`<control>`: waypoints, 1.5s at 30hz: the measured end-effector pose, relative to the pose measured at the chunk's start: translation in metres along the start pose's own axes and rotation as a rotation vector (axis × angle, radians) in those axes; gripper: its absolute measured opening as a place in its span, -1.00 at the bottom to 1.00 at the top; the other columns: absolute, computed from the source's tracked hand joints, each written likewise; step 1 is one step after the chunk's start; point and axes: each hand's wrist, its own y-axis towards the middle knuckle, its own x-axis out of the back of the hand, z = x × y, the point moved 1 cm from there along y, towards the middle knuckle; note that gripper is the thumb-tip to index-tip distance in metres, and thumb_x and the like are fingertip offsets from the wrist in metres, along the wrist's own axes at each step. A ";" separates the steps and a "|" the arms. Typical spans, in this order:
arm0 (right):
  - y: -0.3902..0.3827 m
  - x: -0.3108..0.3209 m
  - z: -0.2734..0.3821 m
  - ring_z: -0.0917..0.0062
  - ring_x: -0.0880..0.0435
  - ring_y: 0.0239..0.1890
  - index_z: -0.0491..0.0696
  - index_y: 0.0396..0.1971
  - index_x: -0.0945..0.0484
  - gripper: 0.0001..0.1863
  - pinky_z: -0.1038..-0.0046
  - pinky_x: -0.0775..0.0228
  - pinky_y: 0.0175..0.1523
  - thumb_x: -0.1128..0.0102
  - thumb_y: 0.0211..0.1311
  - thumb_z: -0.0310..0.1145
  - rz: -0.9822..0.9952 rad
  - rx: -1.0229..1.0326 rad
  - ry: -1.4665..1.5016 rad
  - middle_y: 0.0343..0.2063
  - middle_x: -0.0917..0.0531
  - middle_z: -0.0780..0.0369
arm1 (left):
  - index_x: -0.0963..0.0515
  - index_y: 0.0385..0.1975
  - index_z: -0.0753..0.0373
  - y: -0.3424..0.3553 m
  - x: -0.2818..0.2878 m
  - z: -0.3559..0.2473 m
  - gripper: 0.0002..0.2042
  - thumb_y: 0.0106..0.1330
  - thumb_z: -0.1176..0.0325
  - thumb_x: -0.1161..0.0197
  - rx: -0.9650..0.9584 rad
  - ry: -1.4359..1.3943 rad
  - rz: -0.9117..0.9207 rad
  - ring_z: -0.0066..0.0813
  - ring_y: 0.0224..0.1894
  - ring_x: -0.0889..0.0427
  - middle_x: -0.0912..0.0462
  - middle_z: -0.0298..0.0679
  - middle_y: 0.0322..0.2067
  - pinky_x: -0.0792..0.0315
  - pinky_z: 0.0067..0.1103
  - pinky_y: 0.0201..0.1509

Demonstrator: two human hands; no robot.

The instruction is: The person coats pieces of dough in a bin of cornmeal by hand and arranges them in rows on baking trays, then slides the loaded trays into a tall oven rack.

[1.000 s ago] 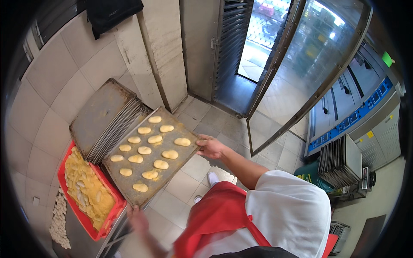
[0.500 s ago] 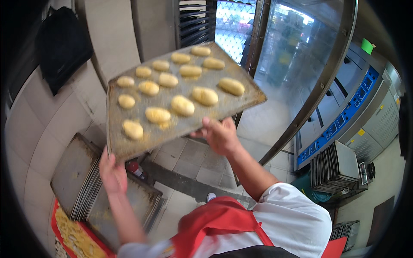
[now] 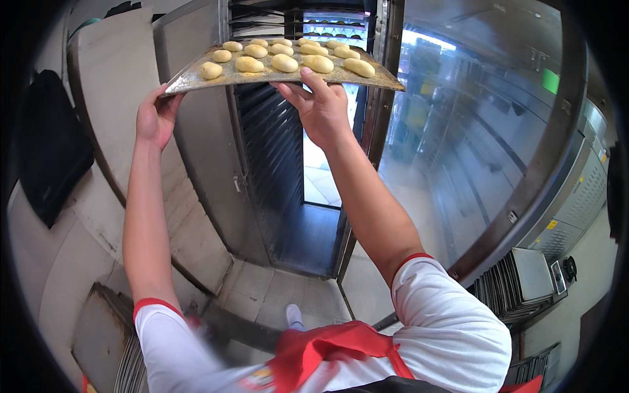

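Note:
A worn metal baking tray (image 3: 194, 78) with several oval pale dough pieces (image 3: 285, 63) is raised in front of me, level with the upper part of an open steel cabinet (image 3: 282, 170) fitted with slotted rails. My left hand (image 3: 157, 118) grips the tray's near left corner. My right hand (image 3: 318, 105) is under the near edge right of the middle, its thumb up by the rim and its fingers beneath. Several trays of small items show on the cabinet's upper rails behind the raised tray.
The cabinet's glazed door (image 3: 472, 164) stands open to the right. A steel oven (image 3: 570, 196) and stacked trays (image 3: 531, 275) are at right. More trays (image 3: 98, 327) lie at lower left. A black bag (image 3: 49, 144) hangs at left beside a pale pillar (image 3: 105, 105).
Both my hands have lifted the tray from beside the tray pile up to the open cabinet's upper part. My view has risen from the pile and floor toward the cabinet.

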 end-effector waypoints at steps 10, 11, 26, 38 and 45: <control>0.117 0.080 -0.084 0.12 -0.79 0.01 -0.43 0.13 -0.36 -0.58 0.34 -0.79 0.10 -0.22 0.53 -0.42 -0.174 0.183 -0.143 0.05 -0.62 -0.08 | -0.58 -0.19 0.45 0.194 0.057 0.138 -0.84 0.42 0.44 -0.20 0.143 -0.080 0.022 -0.03 0.02 -0.76 -0.72 0.04 -0.14 -0.71 -0.46 0.22; 0.127 0.091 -0.090 0.12 -0.78 0.01 -0.39 0.14 -0.33 -0.58 0.33 -0.79 0.10 -0.22 0.53 -0.42 -0.197 0.203 -0.154 0.05 -0.61 -0.07 | -0.58 -0.19 0.45 0.209 0.058 0.153 -0.84 0.42 0.45 -0.20 0.157 -0.101 0.007 -0.03 0.01 -0.76 -0.73 0.05 -0.15 -0.72 -0.47 0.20; 0.318 0.326 -0.143 0.10 -0.78 -0.06 -0.27 0.47 0.05 -0.27 0.29 -0.81 0.05 -0.15 0.47 -0.56 -0.473 0.297 -0.195 0.19 -0.46 -0.13 | -0.51 0.26 0.41 0.079 0.086 0.306 -0.28 0.61 -0.24 0.12 0.543 -0.009 0.164 -0.15 -0.09 -0.81 -0.73 0.04 0.01 -0.67 -0.45 -0.13; 0.023 0.311 -0.248 0.38 -0.75 -0.09 -0.33 0.23 -0.49 -0.54 0.27 -0.67 0.08 -0.18 0.53 -0.31 -0.590 -0.371 -0.445 0.01 -0.66 0.05 | -0.55 0.20 0.32 -0.298 0.165 0.382 -0.56 0.56 0.08 -0.23 1.135 0.311 -0.296 -0.22 0.02 -0.75 -0.72 -0.09 0.04 -0.65 -0.34 0.09; -0.232 0.278 -0.283 0.42 -0.73 -0.18 -0.10 0.07 -0.65 -0.65 0.33 -0.59 -0.06 -0.27 0.47 -0.18 -0.351 -0.845 -0.538 -0.14 -0.73 0.23 | -0.59 0.16 0.29 -0.527 0.086 0.259 -0.56 0.54 0.05 -0.28 0.858 0.367 -0.563 -0.52 -0.06 -0.67 -0.70 -0.27 -0.04 -0.56 -0.56 0.00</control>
